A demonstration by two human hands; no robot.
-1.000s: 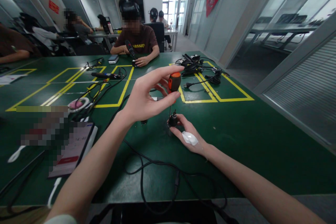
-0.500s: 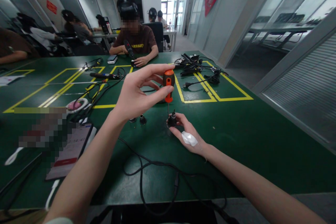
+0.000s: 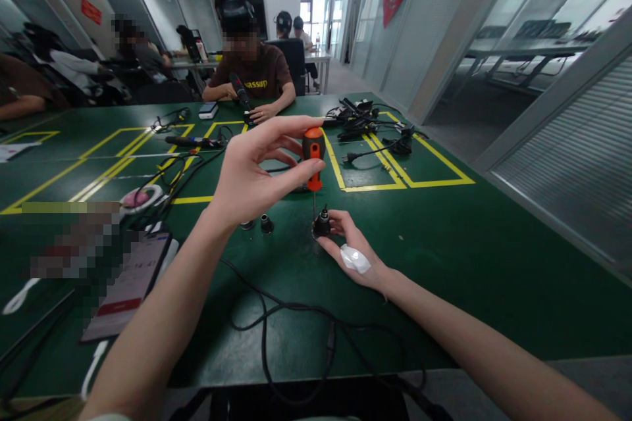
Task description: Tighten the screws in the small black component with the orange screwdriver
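Note:
My left hand (image 3: pixel 261 164) is closed on the orange and black handle of a screwdriver (image 3: pixel 314 158), index finger on its top and thumb at its side. The screwdriver stands upright, its thin shaft reaching down beside a small black cone-shaped part (image 3: pixel 322 222). Where the tip rests, I cannot make out exactly. Fingers and thumb of my right hand (image 3: pixel 353 247) close around the right side of that black part at the table surface. A white patch (image 3: pixel 354 259) sticks to the back of this hand. Another small black cone-shaped part (image 3: pixel 266 223) stands to the left, beside a partly hidden one.
Black cables (image 3: pixel 296 308) loop across the green table (image 3: pixel 444 263) near me. A phone-like device (image 3: pixel 126 286) lies at left by a roll of tape (image 3: pixel 141 198). A heap of black cables and tools (image 3: pixel 360 120) lies farther back. Across the table sits a person (image 3: pixel 249 72) holding a tool.
The whole view has shifted slightly, moving things a little left. Both hands keep their holds on the screwdriver and the black part; the screwdriver handle looks slightly turned.

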